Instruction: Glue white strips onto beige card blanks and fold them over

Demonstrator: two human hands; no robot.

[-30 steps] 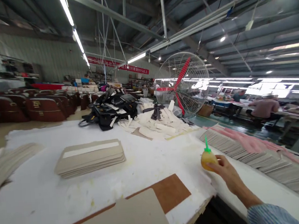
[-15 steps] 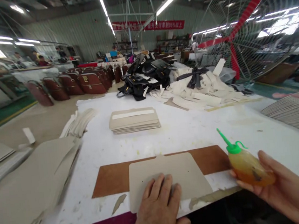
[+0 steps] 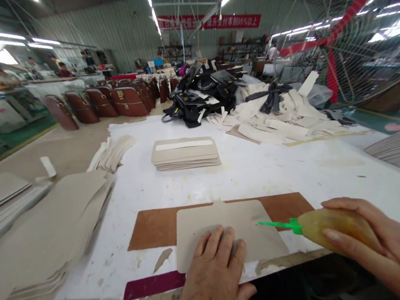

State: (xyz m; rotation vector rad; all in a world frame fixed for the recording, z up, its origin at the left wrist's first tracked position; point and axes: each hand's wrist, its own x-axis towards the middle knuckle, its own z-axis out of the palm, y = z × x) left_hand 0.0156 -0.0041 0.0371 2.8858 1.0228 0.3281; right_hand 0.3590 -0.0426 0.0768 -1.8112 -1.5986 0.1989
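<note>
Head view: left hand (image 3: pixel 214 273) lies flat-fingered on a beige round-cornered board (image 3: pixel 237 218) while right hand (image 3: pixel 395 249) grips an amber plastic bottle (image 3: pixel 347 224), green nozzle (image 3: pixel 294 226) over it, apparently a positioning step calling for steady aim.

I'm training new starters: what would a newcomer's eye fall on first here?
Probably the bottle in the right hand, its green nozzle pointing over the board under the left hand. Next, perhaps, the red-bladed fan at the upper right, and the black pile at the far end of the table.
</note>
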